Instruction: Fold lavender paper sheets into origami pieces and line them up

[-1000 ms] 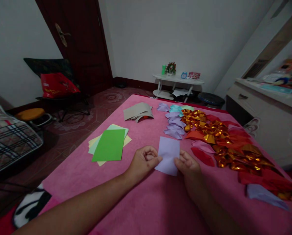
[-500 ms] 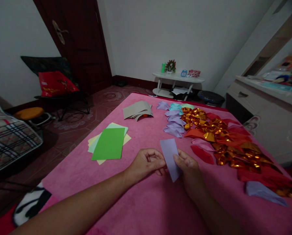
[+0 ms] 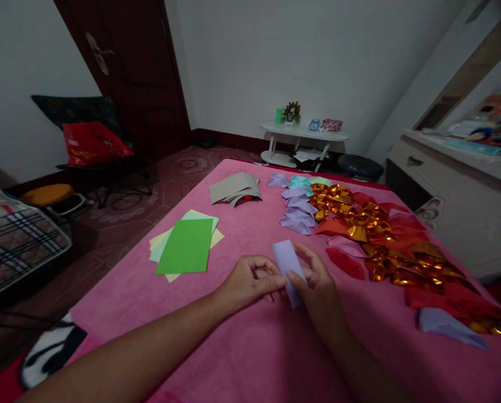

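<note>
Both my hands hold a folded lilac paper strip (image 3: 287,263) just above the pink tablecloth (image 3: 250,347). My left hand (image 3: 250,280) pinches its left edge with curled fingers. My right hand (image 3: 315,282) grips the strip from the right, thumb pressed on its lower part and fingers curved behind it. The strip stands slanted, long and narrow.
A stack of green, yellow and pale blue sheets (image 3: 186,245) lies to the left. Grey sheets (image 3: 234,189) sit further back. Folded lilac pieces (image 3: 296,215), gold foil shapes (image 3: 359,221) and red pieces (image 3: 346,263) spread along the right. A white cabinet (image 3: 455,207) stands at the right.
The lilac sheet went from a wide rectangle to a narrow folded strip. My hands have drawn closer together around it.
</note>
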Demonstrator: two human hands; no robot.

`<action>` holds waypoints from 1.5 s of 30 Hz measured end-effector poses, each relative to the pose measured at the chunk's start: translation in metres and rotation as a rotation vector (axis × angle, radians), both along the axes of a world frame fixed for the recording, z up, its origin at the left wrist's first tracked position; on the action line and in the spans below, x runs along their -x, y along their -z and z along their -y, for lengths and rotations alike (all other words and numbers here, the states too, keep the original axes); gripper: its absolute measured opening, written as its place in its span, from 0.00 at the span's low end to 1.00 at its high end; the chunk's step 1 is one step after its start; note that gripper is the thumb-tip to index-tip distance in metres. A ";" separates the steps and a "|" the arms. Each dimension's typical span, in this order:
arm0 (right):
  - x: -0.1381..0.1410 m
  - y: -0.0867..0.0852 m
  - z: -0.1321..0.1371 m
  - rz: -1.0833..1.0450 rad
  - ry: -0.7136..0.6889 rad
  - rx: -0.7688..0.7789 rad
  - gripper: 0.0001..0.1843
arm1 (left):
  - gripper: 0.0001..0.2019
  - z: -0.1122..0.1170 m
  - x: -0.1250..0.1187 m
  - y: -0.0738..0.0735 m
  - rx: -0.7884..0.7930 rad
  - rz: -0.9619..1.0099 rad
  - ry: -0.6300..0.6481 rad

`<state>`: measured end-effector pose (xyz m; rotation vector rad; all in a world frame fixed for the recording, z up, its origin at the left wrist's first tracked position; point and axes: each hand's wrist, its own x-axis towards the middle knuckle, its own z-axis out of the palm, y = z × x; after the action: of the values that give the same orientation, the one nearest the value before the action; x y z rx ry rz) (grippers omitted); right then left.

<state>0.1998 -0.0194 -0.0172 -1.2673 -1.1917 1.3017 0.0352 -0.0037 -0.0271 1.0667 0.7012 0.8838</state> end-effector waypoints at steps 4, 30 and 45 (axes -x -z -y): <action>0.001 0.000 0.002 0.157 0.010 -0.078 0.15 | 0.18 0.000 -0.002 0.000 0.011 -0.052 -0.011; -0.004 -0.002 -0.001 0.132 -0.185 -0.095 0.17 | 0.19 0.001 -0.001 0.000 -0.041 -0.188 0.007; -0.016 0.009 -0.009 -0.080 0.234 -0.147 0.14 | 0.10 -0.029 0.032 -0.007 -0.292 -0.390 -0.646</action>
<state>0.2162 -0.0104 -0.0261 -1.1972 -1.0300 1.0648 0.0027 0.0251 -0.0197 1.3145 1.3167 1.3757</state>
